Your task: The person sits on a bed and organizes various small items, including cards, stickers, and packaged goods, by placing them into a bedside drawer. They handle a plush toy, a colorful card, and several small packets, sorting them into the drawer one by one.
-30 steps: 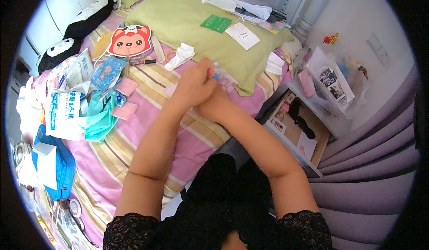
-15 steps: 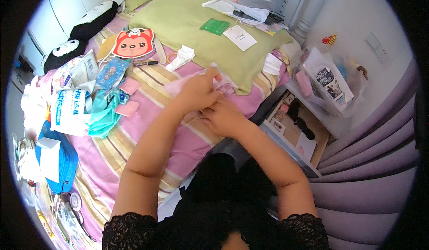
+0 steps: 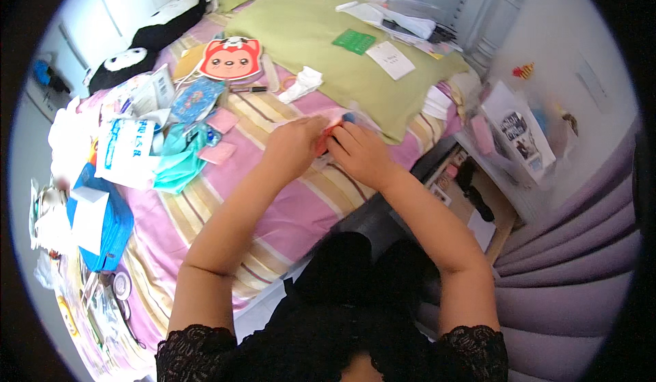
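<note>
Over the striped bedspread [image 3: 273,208], near the edge of the green pillow [image 3: 294,33], my two hands are close together at a thin, clear plastic bag [image 3: 333,114]. My left hand [image 3: 295,146] has its fingers curled closed on the bag's left side. On the other side, the bent fingers of my right hand [image 3: 361,155] pinch at the same bag. A small red piece [image 3: 322,143] shows between the hands, with a bit of blue by the right fingertips; their kind is too small to tell. Fingers cover much of the bag.
Left of my hands lie a crumpled white tissue [image 3: 301,85], a red animal-face card [image 3: 231,61], a teal plastic bag [image 3: 179,160] and a blue zipped case [image 3: 113,221]. A drawer [image 3: 502,221] stands open at right, beside a purple curtain [image 3: 560,245].
My hands have moved slightly apart, the right one higher and turned over the bag. The red piece and the bit of blue now show. The whole view has shifted somewhat.
</note>
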Available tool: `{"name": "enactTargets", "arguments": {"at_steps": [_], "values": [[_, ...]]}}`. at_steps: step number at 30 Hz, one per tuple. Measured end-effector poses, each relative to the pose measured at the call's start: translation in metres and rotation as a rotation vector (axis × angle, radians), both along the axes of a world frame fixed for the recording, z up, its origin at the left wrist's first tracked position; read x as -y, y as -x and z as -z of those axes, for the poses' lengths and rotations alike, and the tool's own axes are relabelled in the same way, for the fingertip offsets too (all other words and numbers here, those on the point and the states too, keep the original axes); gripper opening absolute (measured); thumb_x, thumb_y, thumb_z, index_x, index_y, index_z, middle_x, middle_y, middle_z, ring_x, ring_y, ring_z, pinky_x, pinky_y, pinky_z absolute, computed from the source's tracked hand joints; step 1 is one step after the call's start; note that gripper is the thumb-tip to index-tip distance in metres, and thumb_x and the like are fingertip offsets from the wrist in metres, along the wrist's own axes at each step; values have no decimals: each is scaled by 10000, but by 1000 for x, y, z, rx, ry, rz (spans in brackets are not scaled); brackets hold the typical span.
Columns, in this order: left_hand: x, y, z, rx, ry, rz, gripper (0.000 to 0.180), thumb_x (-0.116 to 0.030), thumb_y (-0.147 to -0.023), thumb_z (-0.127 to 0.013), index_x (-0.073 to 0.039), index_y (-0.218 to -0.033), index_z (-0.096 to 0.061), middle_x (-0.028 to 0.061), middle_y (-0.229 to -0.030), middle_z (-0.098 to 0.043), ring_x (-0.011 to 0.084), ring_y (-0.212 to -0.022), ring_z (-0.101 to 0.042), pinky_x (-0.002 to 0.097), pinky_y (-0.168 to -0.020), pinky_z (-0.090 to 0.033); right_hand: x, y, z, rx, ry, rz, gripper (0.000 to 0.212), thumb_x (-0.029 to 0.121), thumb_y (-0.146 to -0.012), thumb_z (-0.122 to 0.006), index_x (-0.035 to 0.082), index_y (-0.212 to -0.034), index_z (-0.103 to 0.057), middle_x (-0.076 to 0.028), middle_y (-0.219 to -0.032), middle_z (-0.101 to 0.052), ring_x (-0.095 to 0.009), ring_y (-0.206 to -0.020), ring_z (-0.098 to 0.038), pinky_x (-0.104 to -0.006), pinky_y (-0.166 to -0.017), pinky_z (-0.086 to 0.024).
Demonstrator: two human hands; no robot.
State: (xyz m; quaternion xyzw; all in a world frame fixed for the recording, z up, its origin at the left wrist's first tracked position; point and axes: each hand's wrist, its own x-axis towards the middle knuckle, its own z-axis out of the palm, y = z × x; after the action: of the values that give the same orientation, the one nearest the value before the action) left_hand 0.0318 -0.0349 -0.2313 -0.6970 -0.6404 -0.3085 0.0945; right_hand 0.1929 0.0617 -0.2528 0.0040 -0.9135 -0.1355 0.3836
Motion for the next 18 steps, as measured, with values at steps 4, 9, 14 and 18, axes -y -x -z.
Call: {"name": "enactTargets", "arguments": {"at_steps": [4,9,14,18], "values": [[20,1,-46,337,244,40,157,-158,-846,-538,-87,-890,-670,196,-675,-603,312,-681,-620,407,-627,-460,17,2,-31,-4,33,-35,196,148,-719,-580,76,-898,-617,-53,-945,-580,-237,-857,-580,-364,-649,-470],[37,31,-69,838,443,163,272,-270,-876,-589,-16,-934,-666,85,-745,-653,170,-685,-598,320,-642,-460,33,-2,-104,310,199,-22,251,119,-740,-614,103,-988,-647,-59,-955,-642,-268,-796,-613,-383,-642,-470],[29,45,-47,1052,327,342,453,-157,-782,-700,34,-1173,-575,126,-1121,-617,161,-905,-612,274,-788,-480,-6,15,-84,351,512,-44,239,113,-746,-613,92,-983,-636,-114,-869,-641,-319,-813,-609,-409,-672,-485],[23,58,-30,1157,345,344,476,-6,-709,-731,28,-1161,-587,116,-1064,-644,148,-895,-618,277,-768,-501,6,15,-98,295,652,-128,350,118,-709,-705,93,-1052,-639,-132,-897,-643,-315,-764,-619,-390,-671,-488]]}}
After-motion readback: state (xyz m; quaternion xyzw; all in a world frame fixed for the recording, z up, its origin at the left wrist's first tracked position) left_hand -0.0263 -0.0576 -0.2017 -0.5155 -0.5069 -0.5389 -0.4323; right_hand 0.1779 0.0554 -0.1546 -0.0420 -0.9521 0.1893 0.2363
